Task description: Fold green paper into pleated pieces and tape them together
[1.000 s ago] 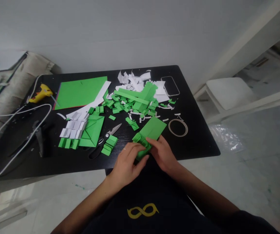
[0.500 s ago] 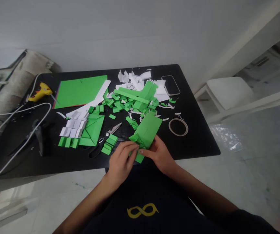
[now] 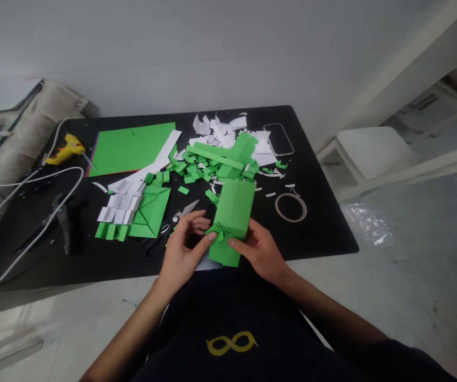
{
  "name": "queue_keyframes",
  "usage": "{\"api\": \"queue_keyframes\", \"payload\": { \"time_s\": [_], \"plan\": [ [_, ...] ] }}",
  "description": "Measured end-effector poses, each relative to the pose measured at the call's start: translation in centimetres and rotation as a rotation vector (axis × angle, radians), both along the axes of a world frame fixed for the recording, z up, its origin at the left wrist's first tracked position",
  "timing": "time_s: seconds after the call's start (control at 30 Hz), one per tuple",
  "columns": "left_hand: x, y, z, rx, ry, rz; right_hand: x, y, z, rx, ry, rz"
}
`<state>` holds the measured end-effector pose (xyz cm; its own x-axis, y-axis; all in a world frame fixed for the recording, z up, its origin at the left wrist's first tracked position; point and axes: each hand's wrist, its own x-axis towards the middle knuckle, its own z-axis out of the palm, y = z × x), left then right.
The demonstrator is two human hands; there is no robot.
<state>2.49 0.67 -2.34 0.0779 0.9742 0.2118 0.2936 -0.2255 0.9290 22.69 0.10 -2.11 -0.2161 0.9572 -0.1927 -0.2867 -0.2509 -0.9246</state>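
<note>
Both my hands hold a folded green paper piece (image 3: pixel 232 217) at the near edge of the black table (image 3: pixel 324 233). My left hand (image 3: pixel 182 246) pinches its crumpled left side with thumb and forefinger. My right hand (image 3: pixel 258 249) grips its lower right side, thumb on top. The paper stands lengthwise, pointing away from me. Scissors (image 3: pixel 170 225) lie just left of my left hand.
A heap of green and white paper scraps (image 3: pixel 216 156) fills the table's middle. A green sheet (image 3: pixel 132 148), a yellow glue gun (image 3: pixel 67 148) and a white cable (image 3: pixel 25 212) lie to the left. A tape ring (image 3: pixel 291 207) and a phone (image 3: pixel 278 139) lie to the right.
The green piece has turned from slanting right to pointing straight away from me. My left hand has shifted left and up along its edge. My right hand has stayed under it.
</note>
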Motion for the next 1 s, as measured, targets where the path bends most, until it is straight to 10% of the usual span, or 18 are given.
{"api": "queue_keyframes", "payload": {
  "time_s": [0.43,1.0],
  "plan": [
    [-0.7,-0.2,-0.3,-0.113,-0.075,-0.099,-0.1,-0.3,0.3,-0.030,-0.070,-0.162],
    [2.0,-1.5,-0.9,-0.169,-0.189,0.165,-0.4,-0.5,0.0,0.074,-0.117,-0.169]
  ]
}}
